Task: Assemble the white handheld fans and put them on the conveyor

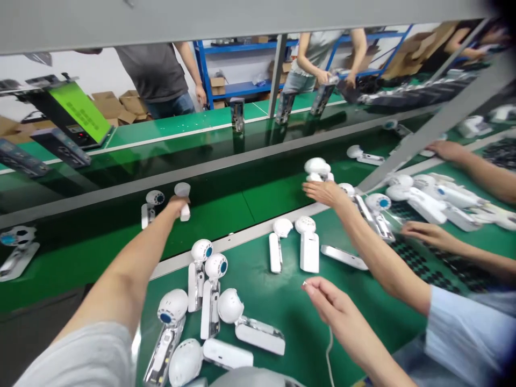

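Note:
My left hand (177,206) reaches over the dark green conveyor, fingers wrapped round a white round-headed device (184,214). Another such device (155,198) lies just left of it. Over the bench, my right hand (328,301) pinches a small white cable plug (305,284) between thumb and fingertips. A white cable (329,355) trails below that hand. Between my arms lie several white devices with round heads and flat bodies, one (217,266) showing a blue disc. Beyond my right hand are a device with a wide body (309,252) and a slimmer one (275,252).
A co-worker's hand (324,193) reaches across from the right and touches a device (317,166) on the conveyor. Another hand (423,235) is near piled devices (427,204). A slanted grey post (419,129) and an overhead beam (242,19) frame the bench. People stand beyond the conveyor.

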A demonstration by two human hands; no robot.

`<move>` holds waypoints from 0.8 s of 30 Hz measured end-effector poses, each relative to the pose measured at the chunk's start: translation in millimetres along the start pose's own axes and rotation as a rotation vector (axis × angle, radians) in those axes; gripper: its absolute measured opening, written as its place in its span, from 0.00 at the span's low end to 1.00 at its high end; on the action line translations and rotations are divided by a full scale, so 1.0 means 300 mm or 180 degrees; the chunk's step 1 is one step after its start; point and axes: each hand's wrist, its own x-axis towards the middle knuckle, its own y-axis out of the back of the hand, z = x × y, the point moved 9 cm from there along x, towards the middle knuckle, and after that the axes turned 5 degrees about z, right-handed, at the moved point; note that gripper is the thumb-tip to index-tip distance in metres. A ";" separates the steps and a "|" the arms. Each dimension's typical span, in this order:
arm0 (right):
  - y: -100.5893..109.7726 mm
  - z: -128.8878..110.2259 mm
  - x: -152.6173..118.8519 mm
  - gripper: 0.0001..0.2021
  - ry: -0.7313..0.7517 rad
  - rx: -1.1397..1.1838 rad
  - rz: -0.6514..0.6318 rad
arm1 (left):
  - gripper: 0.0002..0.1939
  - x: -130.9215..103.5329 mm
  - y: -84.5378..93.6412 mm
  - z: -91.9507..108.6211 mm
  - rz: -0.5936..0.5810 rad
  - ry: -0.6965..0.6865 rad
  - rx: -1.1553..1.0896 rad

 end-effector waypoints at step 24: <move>-0.099 -0.192 -0.200 0.04 0.1110 0.0426 -0.0221 | 0.16 -1.011 -0.522 -0.031 -0.2291 0.1294 -0.1519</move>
